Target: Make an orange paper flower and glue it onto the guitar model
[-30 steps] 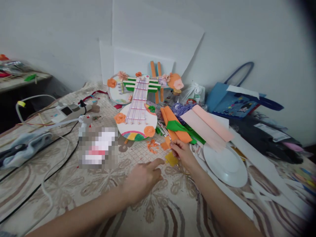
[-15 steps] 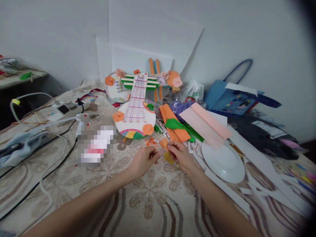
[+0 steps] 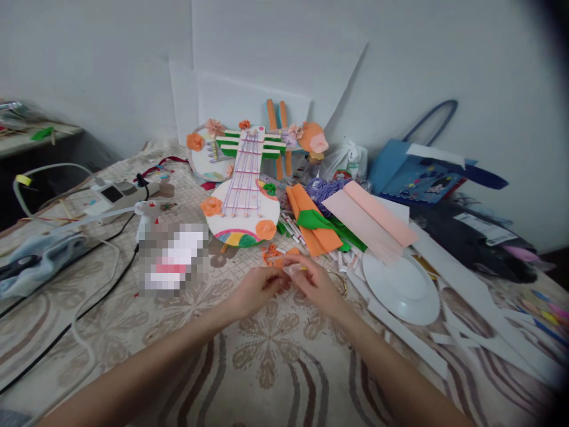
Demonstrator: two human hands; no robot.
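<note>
My left hand (image 3: 253, 290) and my right hand (image 3: 313, 283) meet fingertip to fingertip over the patterned cloth. Together they pinch a small scrap of paper (image 3: 293, 270), pale with a yellow edge showing; most of it is hidden by the fingers. Orange paper snippets (image 3: 270, 254) lie just beyond the hands. Further back a paper-plate guitar craft (image 3: 243, 204) with purple strings and orange flowers lies flat.
A white plate (image 3: 402, 290) sits to the right, with pink (image 3: 371, 220), orange (image 3: 311, 222) and green paper sheets behind it. A blue bag (image 3: 418, 178) leans on the wall. A glue gun (image 3: 144, 216), power strip (image 3: 118, 196) and cables lie at the left.
My left hand rose from the cloth and joined my right hand. Both hands moved slightly left and closed on the small scrap; the yellow piece is now mostly hidden.
</note>
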